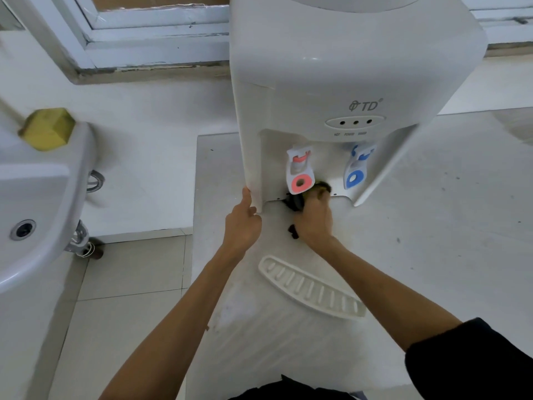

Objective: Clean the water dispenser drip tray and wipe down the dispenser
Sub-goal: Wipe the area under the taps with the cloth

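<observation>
My right hand is curled round a dark cloth, pressing it into the recess of the white dispenser beneath the red tap; most of the cloth is hidden by my fingers and the tap; my left hand rests against the dispenser's left front edge, thumb up, its other fingers hard to make out; the slotted drip tray lies loose on the worktop near its front edge, between my forearms; the dispenser's top is cut off.
</observation>
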